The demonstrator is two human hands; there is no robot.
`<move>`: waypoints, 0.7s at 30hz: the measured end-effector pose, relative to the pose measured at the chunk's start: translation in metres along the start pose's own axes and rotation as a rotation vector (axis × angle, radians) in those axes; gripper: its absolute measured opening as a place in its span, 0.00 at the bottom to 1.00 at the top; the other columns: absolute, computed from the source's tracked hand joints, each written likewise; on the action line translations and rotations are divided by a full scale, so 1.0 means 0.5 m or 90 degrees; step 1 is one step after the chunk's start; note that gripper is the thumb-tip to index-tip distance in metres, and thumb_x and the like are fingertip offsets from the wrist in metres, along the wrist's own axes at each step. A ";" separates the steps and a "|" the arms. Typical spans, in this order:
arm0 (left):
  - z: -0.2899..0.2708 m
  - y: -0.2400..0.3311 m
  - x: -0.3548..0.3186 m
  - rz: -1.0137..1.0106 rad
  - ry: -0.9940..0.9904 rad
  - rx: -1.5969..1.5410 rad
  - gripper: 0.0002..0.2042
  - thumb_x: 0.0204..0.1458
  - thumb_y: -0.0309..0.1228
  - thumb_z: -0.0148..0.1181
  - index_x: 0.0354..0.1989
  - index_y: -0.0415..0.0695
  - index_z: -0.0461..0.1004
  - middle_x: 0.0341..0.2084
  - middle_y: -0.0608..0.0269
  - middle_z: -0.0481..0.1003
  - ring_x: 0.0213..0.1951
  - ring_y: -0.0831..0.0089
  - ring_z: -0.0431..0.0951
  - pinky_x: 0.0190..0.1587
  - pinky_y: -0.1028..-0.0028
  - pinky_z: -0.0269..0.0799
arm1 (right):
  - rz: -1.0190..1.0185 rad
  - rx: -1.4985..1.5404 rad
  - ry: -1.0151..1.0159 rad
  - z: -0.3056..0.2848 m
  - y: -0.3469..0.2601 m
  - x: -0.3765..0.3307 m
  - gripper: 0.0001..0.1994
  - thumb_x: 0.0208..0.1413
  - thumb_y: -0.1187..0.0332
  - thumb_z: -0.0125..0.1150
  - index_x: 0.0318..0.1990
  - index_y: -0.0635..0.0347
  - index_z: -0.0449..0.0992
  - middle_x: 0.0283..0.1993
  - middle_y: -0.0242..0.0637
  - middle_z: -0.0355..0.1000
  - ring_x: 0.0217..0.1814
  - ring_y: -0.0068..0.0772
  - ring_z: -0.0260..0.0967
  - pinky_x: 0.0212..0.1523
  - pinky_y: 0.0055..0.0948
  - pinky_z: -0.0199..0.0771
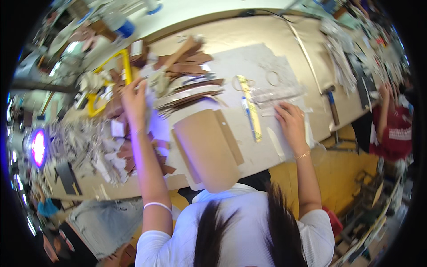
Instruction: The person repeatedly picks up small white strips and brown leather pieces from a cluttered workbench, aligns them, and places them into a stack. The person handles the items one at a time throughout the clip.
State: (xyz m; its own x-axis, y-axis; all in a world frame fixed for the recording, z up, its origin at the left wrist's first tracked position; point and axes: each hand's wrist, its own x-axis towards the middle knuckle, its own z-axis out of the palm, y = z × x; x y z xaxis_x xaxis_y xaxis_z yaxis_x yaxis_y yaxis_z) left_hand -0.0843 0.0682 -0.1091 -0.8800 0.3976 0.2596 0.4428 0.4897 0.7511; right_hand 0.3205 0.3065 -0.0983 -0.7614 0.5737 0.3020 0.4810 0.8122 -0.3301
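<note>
My left hand (134,101) reaches to the yellow plastic frame (127,66), above brown pieces, its fingers bent and slightly apart. Whether it touches anything there is hard to make out. Just right of it lie stacked brown and grey strips (191,93). My right hand (291,122) rests on the grey sheet (249,58) with fingers spread, holding nothing. By its fingertips lies a clear plastic-wrapped bundle (278,93). A yellow ruler (251,111) and a blue-and-white pen (245,107) lie between my hands. A large tan curved panel (207,149) sits close to my chest.
A hammer (331,104) lies at the table's right side. Heaped grey scraps (75,138) cover the left end, near a bright lamp (39,148). A bottle with a blue base (122,26) stands at the back left. A person in red (393,129) works at the far right.
</note>
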 end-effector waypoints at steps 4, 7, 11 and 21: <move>0.025 0.006 0.051 -0.121 -0.093 0.014 0.19 0.52 0.42 0.59 0.38 0.35 0.78 0.26 0.51 0.79 0.30 0.65 0.78 0.38 0.69 0.71 | 0.014 0.001 -0.026 -0.005 -0.007 -0.003 0.08 0.44 0.74 0.64 0.34 0.58 0.76 0.42 0.34 0.72 0.47 0.37 0.67 0.49 0.36 0.62; 0.033 0.024 0.075 -0.268 -0.201 0.047 0.19 0.49 0.45 0.62 0.31 0.37 0.79 0.22 0.55 0.78 0.26 0.72 0.77 0.34 0.72 0.71 | -0.017 0.007 -0.031 -0.007 -0.004 -0.002 0.07 0.44 0.75 0.63 0.33 0.57 0.74 0.41 0.33 0.72 0.46 0.37 0.67 0.50 0.36 0.60; 0.043 0.056 0.070 -0.146 -0.208 0.089 0.16 0.43 0.40 0.69 0.29 0.39 0.79 0.20 0.55 0.78 0.24 0.71 0.77 0.31 0.72 0.71 | -0.020 0.041 -0.029 -0.020 -0.016 0.005 0.08 0.43 0.76 0.63 0.32 0.57 0.73 0.37 0.32 0.72 0.42 0.37 0.67 0.49 0.34 0.59; 0.059 0.065 0.082 0.101 -0.203 0.228 0.15 0.38 0.32 0.71 0.34 0.38 0.80 0.29 0.50 0.79 0.33 0.61 0.79 0.39 0.66 0.73 | -0.047 0.139 0.019 -0.046 -0.056 0.037 0.07 0.46 0.77 0.62 0.33 0.59 0.72 0.32 0.36 0.71 0.36 0.38 0.68 0.44 0.34 0.63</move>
State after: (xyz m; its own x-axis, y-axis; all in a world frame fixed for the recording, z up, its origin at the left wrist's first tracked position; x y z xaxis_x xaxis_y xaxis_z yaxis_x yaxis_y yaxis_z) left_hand -0.1009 0.1236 -0.0919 -0.7259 0.6783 0.1136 0.6469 0.6173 0.4478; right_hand 0.3029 0.2968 -0.0629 -0.7762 0.5192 0.3577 0.3170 0.8118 -0.4905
